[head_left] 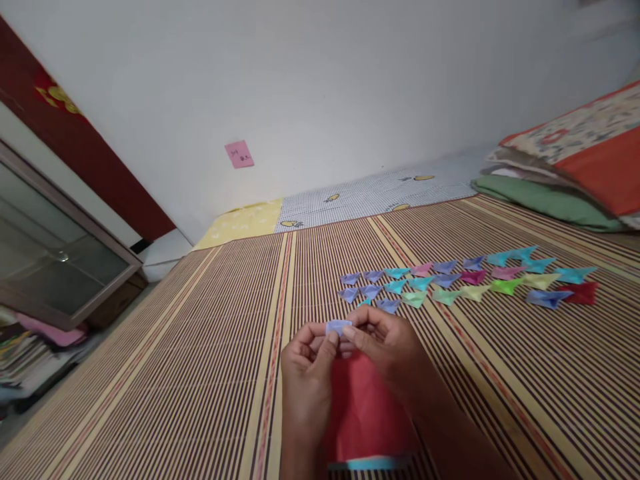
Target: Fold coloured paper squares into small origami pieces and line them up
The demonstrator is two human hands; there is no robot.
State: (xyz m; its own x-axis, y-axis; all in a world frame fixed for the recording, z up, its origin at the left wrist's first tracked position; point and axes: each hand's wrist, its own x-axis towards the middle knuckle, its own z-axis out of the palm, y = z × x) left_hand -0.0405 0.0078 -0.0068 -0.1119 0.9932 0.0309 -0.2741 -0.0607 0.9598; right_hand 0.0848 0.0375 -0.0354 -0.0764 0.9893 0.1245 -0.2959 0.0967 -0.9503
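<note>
On my feed, the small lavender paper [337,325] is just beyond the far edge of the red sheet [370,413], its long axis crosswise. I have the left hand [307,390] and right hand [400,350] equally near, fingers pinching opposite ends.

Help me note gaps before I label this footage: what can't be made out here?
All in the head view:
- Small purple paper: partly hidden by the fingers of the left hand and right hand.
- Red sheet: far edge hidden behind the hands.
- Blue sheet: mostly covered by the red one.
- Pink note: writing too small to read.
- Pillow: cut off by the right edge.
</note>
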